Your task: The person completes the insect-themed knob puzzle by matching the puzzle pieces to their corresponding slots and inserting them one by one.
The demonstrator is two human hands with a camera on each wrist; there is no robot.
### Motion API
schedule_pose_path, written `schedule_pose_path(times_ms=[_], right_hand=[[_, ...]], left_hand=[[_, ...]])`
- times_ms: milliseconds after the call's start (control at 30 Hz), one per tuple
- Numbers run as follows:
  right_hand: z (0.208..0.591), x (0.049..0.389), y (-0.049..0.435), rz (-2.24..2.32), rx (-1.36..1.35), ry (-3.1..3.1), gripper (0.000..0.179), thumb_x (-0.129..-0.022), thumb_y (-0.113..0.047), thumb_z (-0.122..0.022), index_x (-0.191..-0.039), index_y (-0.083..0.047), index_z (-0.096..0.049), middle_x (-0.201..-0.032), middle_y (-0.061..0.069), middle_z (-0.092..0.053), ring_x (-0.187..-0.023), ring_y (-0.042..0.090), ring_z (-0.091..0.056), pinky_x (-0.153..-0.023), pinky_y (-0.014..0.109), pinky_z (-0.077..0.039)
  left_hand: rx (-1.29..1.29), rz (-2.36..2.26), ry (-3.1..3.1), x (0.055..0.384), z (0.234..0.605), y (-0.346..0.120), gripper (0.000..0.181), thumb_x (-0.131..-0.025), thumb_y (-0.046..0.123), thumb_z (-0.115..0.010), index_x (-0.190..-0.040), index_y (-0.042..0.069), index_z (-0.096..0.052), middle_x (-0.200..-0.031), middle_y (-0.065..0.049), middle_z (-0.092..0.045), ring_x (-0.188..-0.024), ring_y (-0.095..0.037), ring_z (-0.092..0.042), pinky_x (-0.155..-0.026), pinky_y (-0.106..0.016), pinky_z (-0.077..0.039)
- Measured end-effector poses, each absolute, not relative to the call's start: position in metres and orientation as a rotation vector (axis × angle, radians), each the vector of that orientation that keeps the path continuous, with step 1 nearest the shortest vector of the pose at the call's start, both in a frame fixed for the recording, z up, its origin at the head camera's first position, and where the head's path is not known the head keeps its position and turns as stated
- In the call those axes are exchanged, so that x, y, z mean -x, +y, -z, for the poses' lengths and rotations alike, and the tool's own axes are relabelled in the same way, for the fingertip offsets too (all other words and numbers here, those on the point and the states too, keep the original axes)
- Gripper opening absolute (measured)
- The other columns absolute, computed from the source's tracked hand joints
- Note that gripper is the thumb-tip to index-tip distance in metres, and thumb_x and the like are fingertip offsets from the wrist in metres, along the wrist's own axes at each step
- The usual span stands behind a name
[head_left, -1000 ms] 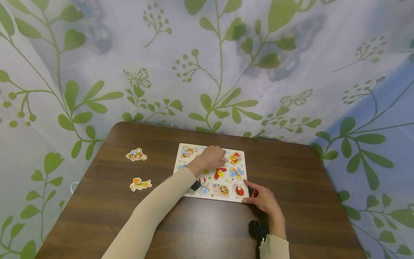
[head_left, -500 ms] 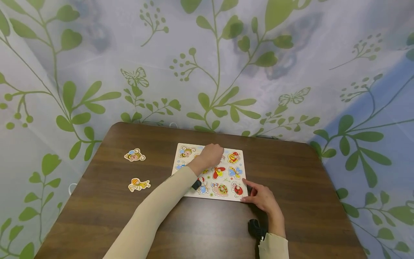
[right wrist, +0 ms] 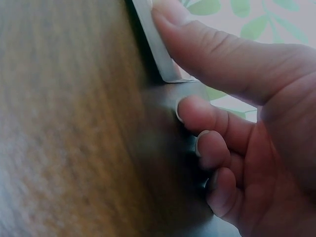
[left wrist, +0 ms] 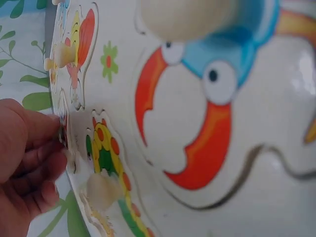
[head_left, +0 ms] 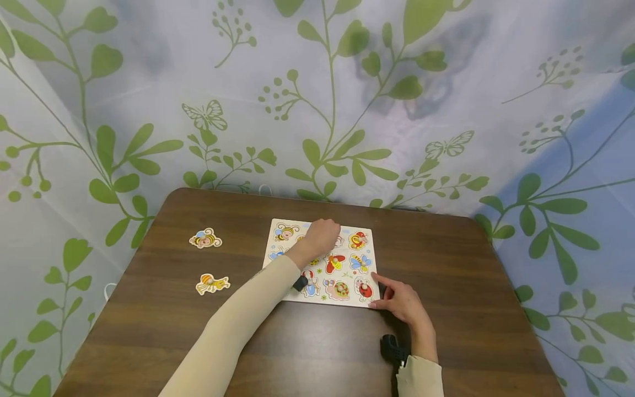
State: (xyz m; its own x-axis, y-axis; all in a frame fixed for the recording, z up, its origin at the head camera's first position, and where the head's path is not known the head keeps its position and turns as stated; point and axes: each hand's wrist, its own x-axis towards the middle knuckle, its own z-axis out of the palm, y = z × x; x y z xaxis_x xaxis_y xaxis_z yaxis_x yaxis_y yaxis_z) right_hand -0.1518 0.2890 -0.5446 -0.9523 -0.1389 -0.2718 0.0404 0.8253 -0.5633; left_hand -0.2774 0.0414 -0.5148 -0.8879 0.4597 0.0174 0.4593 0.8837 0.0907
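Note:
A white wooden peg puzzle board (head_left: 347, 304) lies on the table, filled with colourful insect pieces. My left hand (head_left: 319, 238) is over its far middle, fingers curled down. In the left wrist view its thumb and fingertips (left wrist: 50, 127) pinch a puzzle piece (left wrist: 63, 121) at its slot; the hand hides most of it in the head view. Beside it sits a caterpillar piece (left wrist: 123, 197) with a wooden knob. My right hand (head_left: 403, 303) holds the board's near right corner, thumb (right wrist: 197, 44) on the near edge and forefinger on the right edge.
Left of the board lie a loose bee piece (head_left: 205, 238) and, nearer, a loose orange-and-yellow snail-like piece (head_left: 212, 284). The brown table (head_left: 307, 353) ends at a leaf-patterned curtain (head_left: 327, 110). A black wrist device (head_left: 393, 350) sits by my right wrist.
The whole scene has shifted slightly left as the head turned. Both hands keep their places on the board; my left hand has shifted very little over the same spot.

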Motion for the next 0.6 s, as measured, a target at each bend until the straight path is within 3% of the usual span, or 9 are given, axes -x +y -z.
schedule_pose_path(times_ms=[233, 500, 600], right_hand=[[0.542, 0.153, 0.287, 0.821, 0.094, 2.717, 0.082, -0.068, -0.043, -0.084, -0.141, -0.028, -0.052, -0.074, 0.001, -0.052, -0.065, 0.016, -0.045, -0.057, 0.027, -0.034], [0.539, 0.153, 0.284, 0.838, 0.068, 2.701, 0.082, -0.067, -0.042, -0.085, -0.141, -0.026, -0.052, -0.075, 0.002, -0.052, -0.065, 0.018, -0.045, -0.057, 0.027, -0.035], [0.539, 0.153, 0.283, 0.835, 0.043, 2.696, 0.082, -0.067, -0.042, -0.085, -0.141, -0.028, -0.052, -0.075, 0.002, -0.051, -0.066, 0.018, -0.045, -0.058, 0.028, -0.035]], left_hand=[[-0.754, -0.240, 3.008, 0.282, 0.516, 0.036, 0.019, -0.099, 0.015, -0.053, -0.099, 0.011, -0.072, -0.093, -0.004, -0.072, -0.076, -0.019, -0.067, -0.067, -0.033, -0.055], [-0.659, -0.556, 2.917, 0.280, 0.519, 0.027, 0.020, -0.096, 0.017, -0.057, -0.110, 0.011, -0.070, -0.104, -0.004, -0.072, -0.092, -0.018, -0.068, -0.079, -0.032, -0.054], [-0.650, -0.738, 2.899, 0.276, 0.524, 0.022, 0.022, -0.096, 0.019, -0.057, -0.113, 0.010, -0.068, -0.097, -0.004, -0.071, -0.082, -0.016, -0.065, -0.075, -0.030, -0.052]])
